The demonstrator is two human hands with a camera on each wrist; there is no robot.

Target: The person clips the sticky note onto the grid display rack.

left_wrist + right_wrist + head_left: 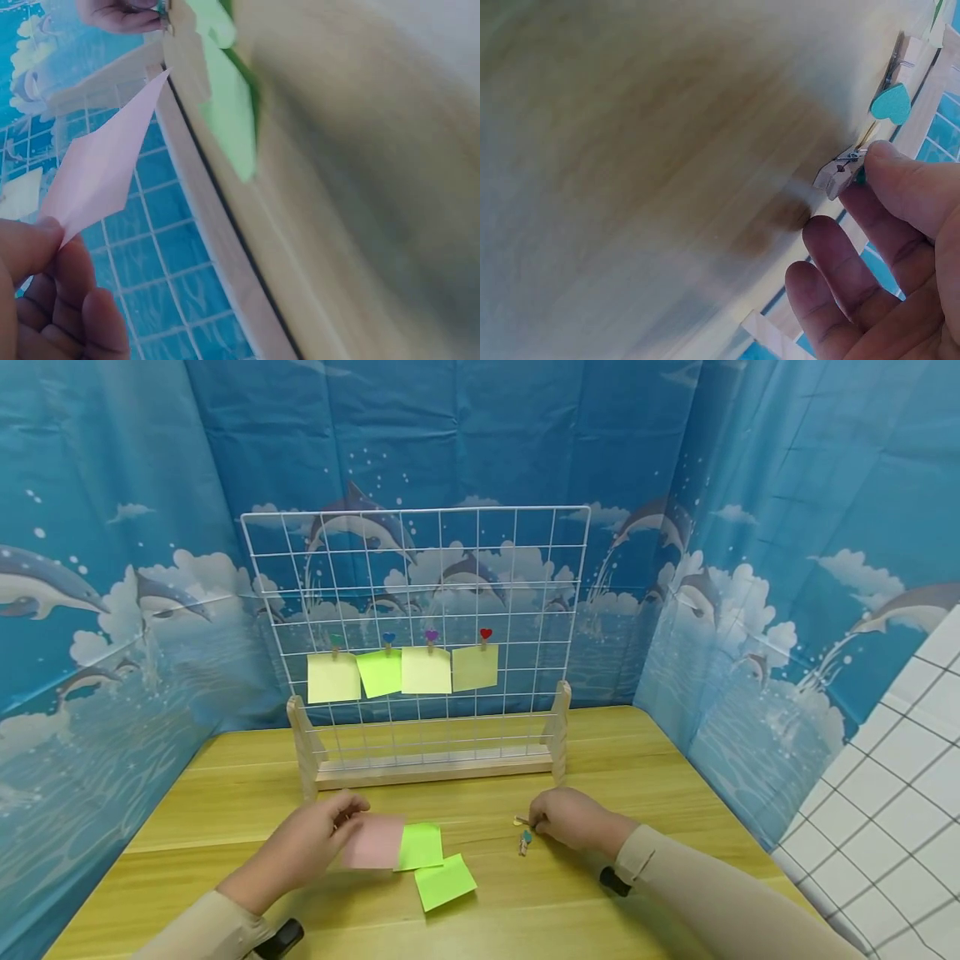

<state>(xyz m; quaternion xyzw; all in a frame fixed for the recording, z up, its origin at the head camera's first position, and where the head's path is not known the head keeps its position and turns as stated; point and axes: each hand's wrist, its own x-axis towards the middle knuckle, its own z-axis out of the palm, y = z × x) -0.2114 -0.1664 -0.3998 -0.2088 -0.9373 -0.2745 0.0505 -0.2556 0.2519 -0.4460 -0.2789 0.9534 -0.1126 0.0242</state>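
A pink sticky note (372, 841) is pinched at its edge between the thumb and fingers of my left hand (307, 843). In the left wrist view the note (105, 165) tilts up, raised off the table. My right hand (573, 818) pinches a small wooden clothespin (840, 172) just over the tabletop; its decoration is mostly hidden by the fingers. Beside that hand lies another clothespin with a teal heart (526, 838). A small yellow piece (518, 821) shows near the right fingertips. Two green sticky notes, one (420, 847) behind the other (446, 882), lie between the hands.
A white wire grid (495, 560) stands in a wooden base (435, 770) at the back. Heart clothespins, the rightmost red (486, 633), hold a row of yellow and green notes (426, 671) on it. Blue dolphin curtains (517, 435) surround the table; a white grid panel (892, 785) is at right.
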